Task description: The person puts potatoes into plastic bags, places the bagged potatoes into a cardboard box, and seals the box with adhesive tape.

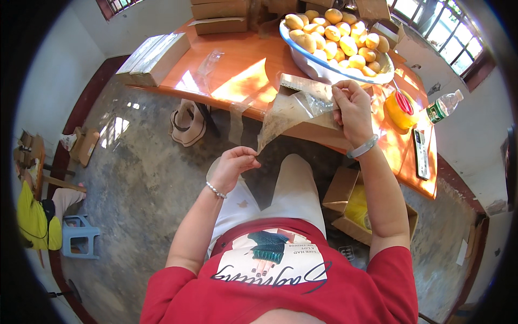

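A small cardboard box (313,131) rests at the table's near edge with clear packing tape (279,117) stuck across its top. The tape's loose end is pinched between the thumb and fingers of my left hand (236,168), below and left of the box. At the box's upper right corner, my right hand (353,109) grips the raised flap and the tape on it. Behind the box stands a wide basin (297,56) with a blue rim, heaped with yellow-brown oval fruit (332,33). A yellow roll (400,109) with red-handled scissors (404,102) lies right of my right hand.
On the wooden table (238,52) are flat white cartons (156,56), a plastic bottle (443,107) and a phone-like object (421,154). Stacked cardboard boxes (220,18) stand behind. An open carton (344,190) sits below the table. Another person (38,218) is at far left near a blue stool (81,233).
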{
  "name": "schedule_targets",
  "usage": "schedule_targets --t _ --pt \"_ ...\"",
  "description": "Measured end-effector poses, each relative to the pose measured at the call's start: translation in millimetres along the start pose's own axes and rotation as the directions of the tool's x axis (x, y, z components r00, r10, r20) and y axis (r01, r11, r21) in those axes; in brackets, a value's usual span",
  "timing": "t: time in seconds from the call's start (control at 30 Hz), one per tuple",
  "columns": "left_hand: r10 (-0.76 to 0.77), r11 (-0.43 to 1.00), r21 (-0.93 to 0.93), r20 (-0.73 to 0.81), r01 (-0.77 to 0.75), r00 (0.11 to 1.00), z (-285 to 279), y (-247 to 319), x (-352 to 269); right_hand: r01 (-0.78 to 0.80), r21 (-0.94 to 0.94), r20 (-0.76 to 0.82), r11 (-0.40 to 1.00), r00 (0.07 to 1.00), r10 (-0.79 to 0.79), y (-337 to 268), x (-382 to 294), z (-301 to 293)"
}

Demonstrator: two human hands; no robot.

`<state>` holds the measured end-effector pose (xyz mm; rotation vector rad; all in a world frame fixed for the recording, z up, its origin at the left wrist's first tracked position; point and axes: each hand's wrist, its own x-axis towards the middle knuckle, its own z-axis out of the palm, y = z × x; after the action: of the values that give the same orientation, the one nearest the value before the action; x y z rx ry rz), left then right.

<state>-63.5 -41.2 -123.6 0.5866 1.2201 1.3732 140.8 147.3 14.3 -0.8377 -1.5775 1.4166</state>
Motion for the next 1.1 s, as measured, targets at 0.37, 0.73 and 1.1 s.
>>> schedule_targets --t 0.37,0.73,1.1 --pt "-0.066 0.749 -0.640 0.180 0.168 0.981 22.3 8.6 18.2 0.031 0.006 0.035 0.999 0.999 -0.031 3.2 1.6 -4.4" --pt "0.341 0.853 -0.311 -0.276 -0.420 0.898 9.2 48.0 12.8 0.150 -0.180 -0.074 0.972 0.983 -0.166 7.7 0.4 -5.5" --pt "0.404 0.679 -0.678 0.023 -0.283 0.914 73.7 136.3 37.4 0.145 0.242 -0.289 0.960 0.955 -0.071 7.5 8.5 -17.9"
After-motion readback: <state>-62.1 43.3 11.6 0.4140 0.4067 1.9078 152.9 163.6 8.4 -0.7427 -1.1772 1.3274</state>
